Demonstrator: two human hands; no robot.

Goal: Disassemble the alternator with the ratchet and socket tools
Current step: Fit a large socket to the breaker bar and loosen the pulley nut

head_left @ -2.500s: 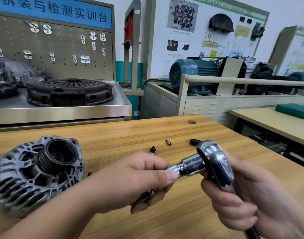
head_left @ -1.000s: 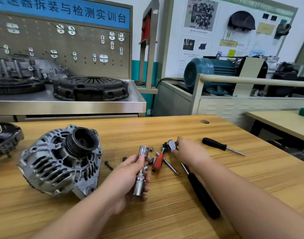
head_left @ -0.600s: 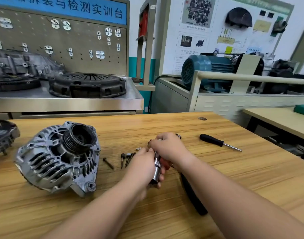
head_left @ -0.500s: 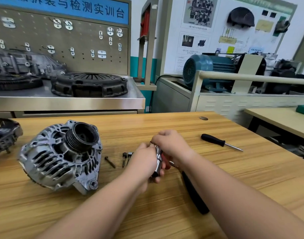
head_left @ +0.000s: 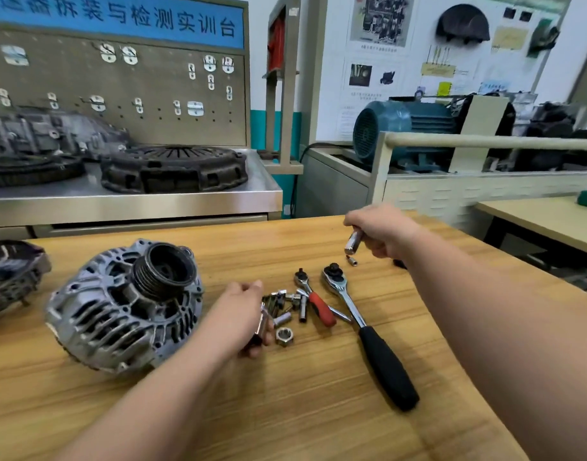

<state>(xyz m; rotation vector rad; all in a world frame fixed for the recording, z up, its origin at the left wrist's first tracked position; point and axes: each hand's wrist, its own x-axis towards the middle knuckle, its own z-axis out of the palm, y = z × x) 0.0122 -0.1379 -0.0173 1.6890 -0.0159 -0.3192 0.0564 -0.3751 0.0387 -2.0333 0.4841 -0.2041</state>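
The fingers of the left hand (head_left: pixel 240 314) are curled round a long chrome socket (head_left: pixel 261 322), low over the counter (head_left: pixel 318 410) and just right of the alternator (head_left: pixel 126 307), which lies at the left with its pulley tilted upward. The right hand (head_left: pixel 383 232), farther off and to the right, pinches a second socket (head_left: pixel 353 241) above a tiny loose socket (head_left: pixel 352 261). Between the hands lie small sockets (head_left: pixel 287 304), a nut (head_left: pixel 284 336), a red-handled ratchet (head_left: pixel 313 302) and a black-handled ratchet (head_left: pixel 365 327).

Wooden worktop (head_left: pixel 302 410) here: the alternator (head_left: pixel 126 307) sits left, with a dark part (head_left: pixel 9 274), possibly a cover, at the left edge. In the centre are loose sockets (head_left: pixel 285 304) and a nut (head_left: pixel 284 337), and beside them a red-handled ratchet (head_left: pixel 313 302) and a black-handled ratchet (head_left: pixel 368 324).
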